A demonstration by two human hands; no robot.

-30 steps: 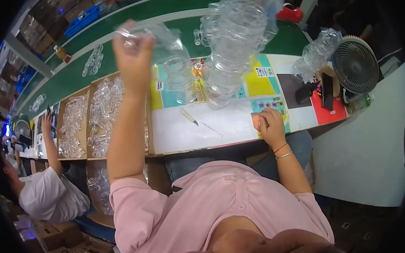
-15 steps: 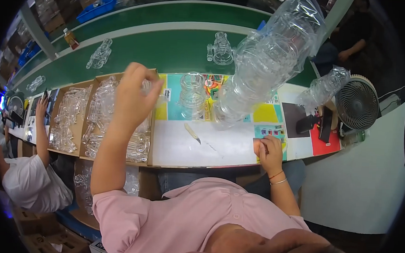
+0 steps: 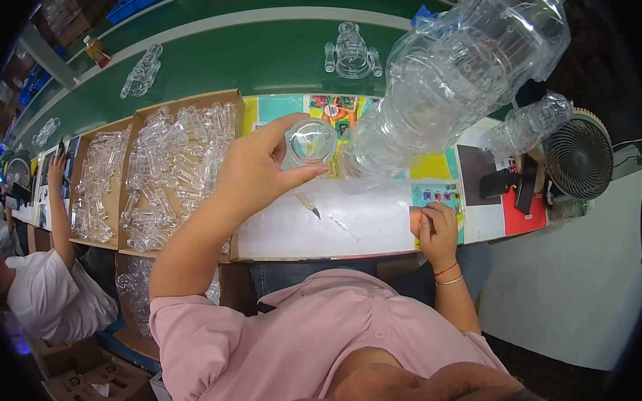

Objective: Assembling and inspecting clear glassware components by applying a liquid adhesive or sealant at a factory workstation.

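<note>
My left hand [image 3: 269,158] curls its thumb and fingers around a clear, round, ringed plastic piece [image 3: 312,142], whose round end faces up. Closed near the table's front edge, my right hand [image 3: 439,225] pinches a small flat orange-brown piece [image 3: 415,221]; its inner fingers are partly hidden. A thin pale strip with a dark tip [image 3: 308,205] lies on the white surface [image 3: 290,235] between my hands. Just right of my left hand rises a tall leaning stack of clear ringed pieces [image 3: 436,90], its upper part wrapped in a plastic bag.
Cardboard trays [image 3: 237,174] of clear tube parts sit at the left. Clear assembled pieces [image 3: 352,55] stand on the green belt [image 3: 270,60] behind. At the right are a bagged clear stack [image 3: 532,124] and a fan [image 3: 579,154]. A co-worker [image 3: 63,281] sits at the left.
My left hand has come down from above the tray, moving right, and closed around the clear round piece. My right hand keeps its pinch near the table edge. The view has shifted slightly.
</note>
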